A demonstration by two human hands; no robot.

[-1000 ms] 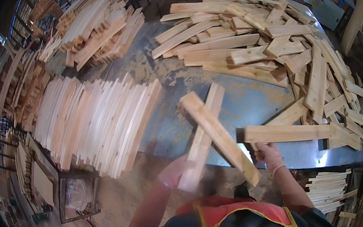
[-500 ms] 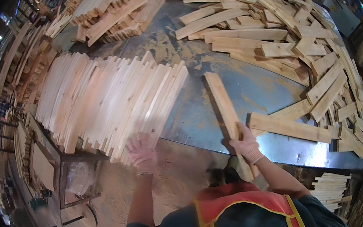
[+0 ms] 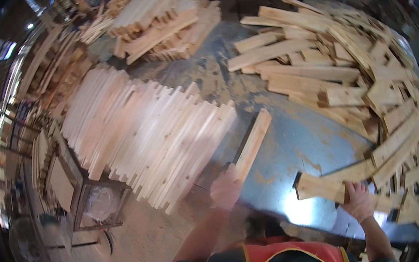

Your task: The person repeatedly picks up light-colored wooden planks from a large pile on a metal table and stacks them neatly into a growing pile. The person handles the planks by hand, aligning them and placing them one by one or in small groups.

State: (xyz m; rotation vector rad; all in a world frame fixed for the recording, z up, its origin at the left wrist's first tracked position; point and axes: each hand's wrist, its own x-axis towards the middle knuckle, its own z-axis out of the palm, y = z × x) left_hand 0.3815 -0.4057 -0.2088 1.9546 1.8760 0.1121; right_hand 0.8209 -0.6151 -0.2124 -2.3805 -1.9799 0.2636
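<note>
– Both hands have wood to deal with, then?

– Yes. The person's left hand point(image 3: 225, 188) is closed around the near end of a plank point(image 3: 253, 143); the right hand point(image 3: 359, 200) has its fingers bent over a short board point(image 3: 320, 187), though how tightly cannot be told.

– How does the plank lie?

– Out ahead of the left hand, the nearer one, its long axis slanting from near left to far right. That roughly matches the row of strips point(image 3: 156, 133) just to its left, with a little table point(image 3: 287, 146) between. The board runs crosswise, left to right, at the near side of the heap point(image 3: 392, 141).

– And the materials?

– Pale, straight-edged timber: narrow strips packed side by side on the left, broader yellowish pieces tumbled at all angles on the right. The table looks smooth, blue-grey and shiny, with powdery sawdust point(image 3: 208, 85) scattered farther off.
</note>
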